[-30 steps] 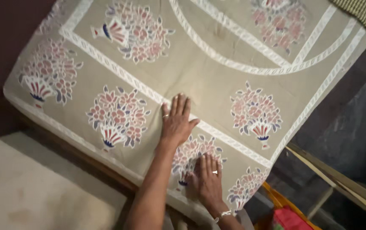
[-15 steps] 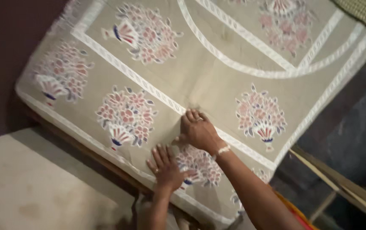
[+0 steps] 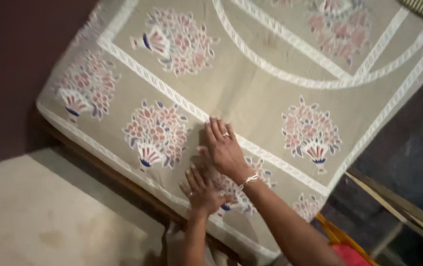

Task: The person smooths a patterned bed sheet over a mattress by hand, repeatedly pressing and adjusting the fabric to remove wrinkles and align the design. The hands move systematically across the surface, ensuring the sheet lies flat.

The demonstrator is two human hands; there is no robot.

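Dim room: dark maroon wall (image 3: pixel 9 74) at left, pale floor (image 3: pixel 39 216) below, wooden bed frame (image 3: pixel 123 184)

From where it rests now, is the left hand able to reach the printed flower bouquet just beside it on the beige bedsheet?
Probably yes. The left hand lies flat on the beige printed bedsheet, and the pink and blue flower bouquet print sits close by with bare cloth between them. The right hand rests to the other side, not in the way.

One head-worn camera looks steeply down from close above. The patterned bedsheet (image 3: pixel 270 88) fills the upper and middle frame. Both hands sit at lower centre.
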